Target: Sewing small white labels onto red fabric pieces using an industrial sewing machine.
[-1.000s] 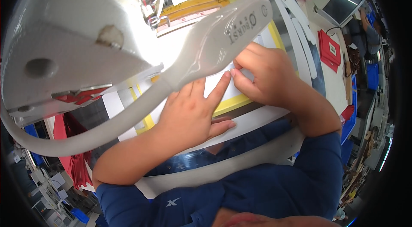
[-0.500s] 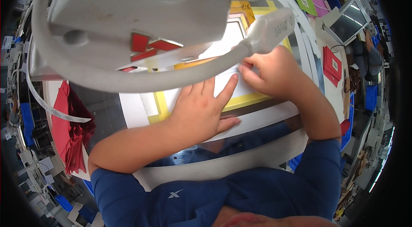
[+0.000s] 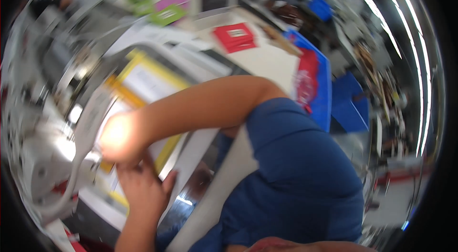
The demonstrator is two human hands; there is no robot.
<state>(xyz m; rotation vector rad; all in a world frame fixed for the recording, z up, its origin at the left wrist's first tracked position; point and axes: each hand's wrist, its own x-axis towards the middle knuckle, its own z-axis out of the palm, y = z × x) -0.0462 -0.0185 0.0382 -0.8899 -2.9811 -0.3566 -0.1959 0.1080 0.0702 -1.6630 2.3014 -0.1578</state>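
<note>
In the head view, much blurred, both hands meet at the lower left of the frame on a white sheet with a yellow border. The left hand lies flat, fingers spread, on its near edge. The right hand is overexposed; I cannot tell its grip. A curved grey machine part is just beside, so fingers could get caught, or the sheet may slip.

Blurred, perhaps cluttered workshop benches
</note>
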